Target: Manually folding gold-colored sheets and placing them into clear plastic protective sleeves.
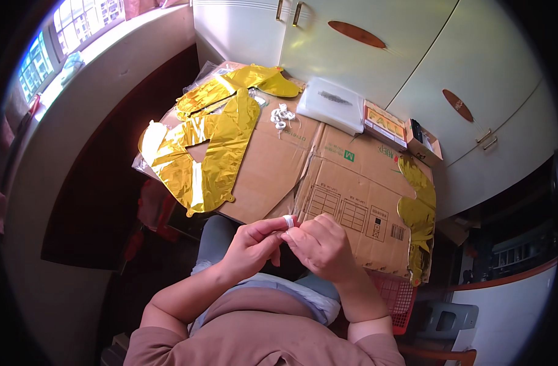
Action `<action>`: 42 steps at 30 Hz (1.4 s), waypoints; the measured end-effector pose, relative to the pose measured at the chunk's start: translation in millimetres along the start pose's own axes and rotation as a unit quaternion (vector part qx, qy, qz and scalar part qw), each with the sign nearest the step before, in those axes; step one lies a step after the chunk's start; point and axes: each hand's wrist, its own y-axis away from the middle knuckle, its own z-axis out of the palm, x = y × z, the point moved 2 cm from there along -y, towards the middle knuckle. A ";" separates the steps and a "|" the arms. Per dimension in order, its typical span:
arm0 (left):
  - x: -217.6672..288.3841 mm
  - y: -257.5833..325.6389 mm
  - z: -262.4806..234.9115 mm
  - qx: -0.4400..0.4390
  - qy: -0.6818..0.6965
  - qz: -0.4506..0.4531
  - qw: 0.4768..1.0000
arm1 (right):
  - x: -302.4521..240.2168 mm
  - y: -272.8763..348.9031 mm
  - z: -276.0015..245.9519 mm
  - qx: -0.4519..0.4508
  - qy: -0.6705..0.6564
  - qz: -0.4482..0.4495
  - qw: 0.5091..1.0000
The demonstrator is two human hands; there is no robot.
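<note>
Close to my body, at the front edge of the cardboard, my two hands meet. A narrow white ribbon (288, 221) is wrapped in bands round the index fingertip of my left hand (252, 245), whose fingers are closed. Against it my right hand (323, 245) is pinched with curled fingers; what lies between its fingertips is hidden. A flat gold foil letter balloon (225, 149), shaped like an A, lies to the left on the cardboard. Further back, beyond my hands, sits a loose heap of white ribbon coils (281, 116).
Flattened cardboard (279, 161) covers the table. Another gold balloon (242, 80) lies behind the A, and one (418, 210) along the right edge. At the back stand a plastic-wrapped pack (331, 104) and small boxes (385, 125) before cabinets. A red basket (392, 299) is below right.
</note>
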 end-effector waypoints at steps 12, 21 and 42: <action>-3.2 2.2 -8.7 -0.063 0.015 -0.058 0.996 | 49.6 41.7 36.6 -0.026 -0.565 0.438 0.699; -8.9 -0.7 -16.3 -0.127 0.071 -0.095 0.985 | 24.5 27.4 6.9 -0.058 -0.469 0.262 0.841; -6.6 -37.1 -62.0 0.099 0.237 0.016 0.966 | 54.1 -16.2 62.5 -0.164 -0.363 0.368 0.841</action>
